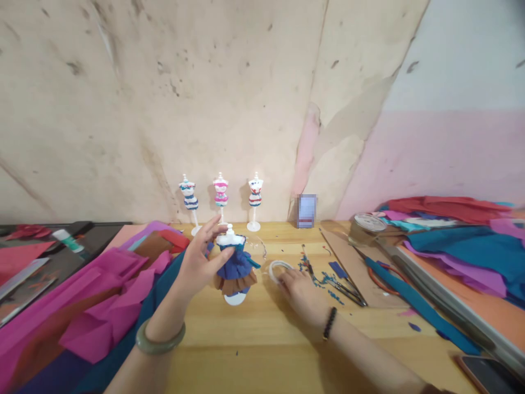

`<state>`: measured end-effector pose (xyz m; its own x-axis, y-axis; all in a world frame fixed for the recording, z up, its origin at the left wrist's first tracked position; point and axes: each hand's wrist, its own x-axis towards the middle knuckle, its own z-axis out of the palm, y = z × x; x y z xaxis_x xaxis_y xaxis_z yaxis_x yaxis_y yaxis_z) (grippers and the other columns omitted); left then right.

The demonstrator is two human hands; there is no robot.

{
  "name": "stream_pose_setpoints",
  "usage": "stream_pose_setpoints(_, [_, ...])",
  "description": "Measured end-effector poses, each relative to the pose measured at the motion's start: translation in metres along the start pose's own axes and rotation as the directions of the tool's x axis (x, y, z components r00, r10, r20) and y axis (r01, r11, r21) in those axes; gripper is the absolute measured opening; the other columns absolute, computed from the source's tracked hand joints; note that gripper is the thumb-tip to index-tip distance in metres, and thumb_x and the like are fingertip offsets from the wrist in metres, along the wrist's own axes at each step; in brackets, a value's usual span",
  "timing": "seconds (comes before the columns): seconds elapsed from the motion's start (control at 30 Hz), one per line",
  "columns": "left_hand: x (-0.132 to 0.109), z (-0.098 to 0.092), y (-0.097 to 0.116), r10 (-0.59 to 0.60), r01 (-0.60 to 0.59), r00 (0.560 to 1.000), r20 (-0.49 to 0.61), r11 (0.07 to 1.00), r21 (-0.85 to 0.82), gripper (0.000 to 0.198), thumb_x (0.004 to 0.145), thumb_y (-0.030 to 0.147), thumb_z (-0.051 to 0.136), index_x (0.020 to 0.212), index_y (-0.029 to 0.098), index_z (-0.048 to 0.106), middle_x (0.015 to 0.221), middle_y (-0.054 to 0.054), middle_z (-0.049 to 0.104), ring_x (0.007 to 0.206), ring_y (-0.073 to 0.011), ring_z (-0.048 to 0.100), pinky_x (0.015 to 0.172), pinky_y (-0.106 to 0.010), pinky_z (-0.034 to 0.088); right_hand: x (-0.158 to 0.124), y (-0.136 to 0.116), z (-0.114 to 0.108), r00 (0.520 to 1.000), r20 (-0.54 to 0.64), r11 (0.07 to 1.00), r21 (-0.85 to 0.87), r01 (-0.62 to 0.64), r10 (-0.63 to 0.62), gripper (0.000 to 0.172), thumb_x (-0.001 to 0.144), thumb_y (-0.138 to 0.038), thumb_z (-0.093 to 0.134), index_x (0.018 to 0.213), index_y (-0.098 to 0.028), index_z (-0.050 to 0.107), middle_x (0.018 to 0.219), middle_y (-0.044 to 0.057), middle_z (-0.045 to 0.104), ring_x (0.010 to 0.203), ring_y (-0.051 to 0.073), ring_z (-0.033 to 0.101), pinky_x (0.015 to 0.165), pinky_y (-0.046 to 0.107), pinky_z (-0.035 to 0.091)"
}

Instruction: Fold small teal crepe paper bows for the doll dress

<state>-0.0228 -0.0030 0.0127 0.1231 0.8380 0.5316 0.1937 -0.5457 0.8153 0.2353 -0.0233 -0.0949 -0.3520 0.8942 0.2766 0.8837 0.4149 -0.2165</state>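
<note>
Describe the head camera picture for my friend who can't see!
A left hand cups a miniature dress form wearing a blue-and-brown ruffled dress, and the right hand touches a white ring on a wooden table. Three smaller-looking dress forms stand near the wall, with colourful sheets on both sides.

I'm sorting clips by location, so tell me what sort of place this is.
Probably a craft workspace, judging by the miniature dressed mannequin at the left hand, the heaped coloured sheets and what looks like a glue stick.
</note>
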Motion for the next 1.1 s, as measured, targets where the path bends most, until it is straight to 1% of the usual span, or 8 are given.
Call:
stream_pose_setpoints(0.33, [-0.018,-0.002,0.016,0.07,-0.071,0.997,0.022,0.997,0.004,0.068,0.082,0.025,0.064,0.142,0.024,0.034,0.133,-0.013,0.054,0.125,-0.0228,0.051,0.106,-0.037,0.04,-0.072,0.019,-0.044,0.976,-0.131,0.904,0.415,-0.106,0.174,0.018,0.091,-0.032,0.043,0.092,-0.021,0.058,0.084,0.009,0.069,0.077,0.022,0.067,0.07,0.034,0.054])
stream_pose_setpoints(0.47, [-0.028,-0.011,0.019,0.205,-0.194,0.97,-0.133,0.977,0.09,0.065,0.082,0.025,0.064,0.14,0.023,0.036,0.136,-0.015,0.051,0.127,-0.0242,0.048,0.108,-0.041,0.038,-0.091,0.021,-0.043,0.979,-0.146,0.929,0.361,-0.083,0.144,0.018,0.092,-0.033,0.044,0.091,-0.022,0.058,0.082,0.008,0.071,0.072,0.021,0.068,0.065,0.032,0.055])
stream_pose_setpoints(0.6, [-0.055,-0.019,0.029,0.363,-0.257,0.879,-0.308,0.906,0.336,0.045,0.082,0.022,0.064,0.125,0.02,0.051,0.116,-0.011,0.063,0.11,-0.0229,0.06,0.097,-0.041,0.046,-0.106,0.011,-0.046,0.95,-0.311,0.983,0.166,0.079,-0.024,0.016,0.094,-0.028,0.045,0.095,-0.021,0.058,0.085,0.008,0.07,0.08,0.022,0.068,0.074,0.037,0.056])
stream_pose_setpoints(0.67, [-0.073,-0.014,0.04,0.466,-0.316,0.858,-0.217,0.812,0.491,0.034,0.082,0.018,0.063,0.115,0.019,0.057,0.1,-0.008,0.067,0.098,-0.022,0.063,0.09,-0.039,0.049,-0.111,0.002,-0.053,0.931,-0.334,0.98,0.074,0.184,-0.15,0.013,0.094,-0.024,0.045,0.098,-0.021,0.057,0.085,0.006,0.069,0.081,0.021,0.068,0.085,0.042,0.053])
stream_pose_setpoints(0.73, [-0.092,-0.001,0.052,0.548,-0.434,0.836,-0.008,0.672,0.6,0.025,0.082,0.017,0.063,0.106,0.019,0.06,0.09,-0.005,0.069,0.088,-0.0196,0.064,0.085,-0.036,0.049,-0.115,-0.008,-0.06,0.918,-0.304,0.963,0.017,0.271,-0.253,0.013,0.094,-0.019,0.045,0.1,-0.02,0.056,0.084,0.004,0.068,0.078,0.019,0.067,0.095,0.047,0.049])
stream_pose_setpoints(0.87, [-0.119,0.038,0.057,0.515,-0.631,0.773,0.37,0.573,0.522,0.033,0.086,0.025,0.061,0.117,0.016,0.056,0.109,-0.011,0.069,0.098,-0.0203,0.063,0.086,-0.034,0.05,-0.124,-0.022,-0.07,0.912,-0.21,0.935,-0.029,0.354,-0.351,0.02,0.093,-0.01,0.04,0.102,-0.018,0.057,0.082,0.003,0.066,0.077,0.017,0.065,0.103,0.051,0.042])
stream_pose_setpoints(0.97, [-0.129,0.061,0.04,0.364,-0.609,0.792,0.489,0.516,0.602,0.032,0.092,0.019,0.05,0.124,0.014,0.053,0.116,-0.011,0.067,0.096,-0.0201,0.062,0.079,-0.033,0.051,-0.13,-0.028,-0.072,0.906,-0.179,0.923,-0.06,0.38,-0.385,0.023,0.091,-0.007,0.041,0.105,-0.016,0.058,0.084,0.004,0.066,0.079,0.017,0.064,0.104,0.051,0.041])
stream_pose_setpoints(1.1, [-0.132,0.071,0.02,0.27,-0.537,0.843,0.465,0.484,0.692,0.032,0.09,0.011,0.048,0.122,0.015,0.053,0.118,-0.01,0.064,0.094,-0.0214,0.061,0.072,-0.033,0.049,-0.139,-0.029,-0.073,0.892,-0.218,0.918,-0.103,0.382,-0.395,0.024,0.09,-0.006,0.043,0.105,-0.015,0.059,0.084,0.005,0.066,0.078,0.016,0.064,0.104,0.05,0.041])
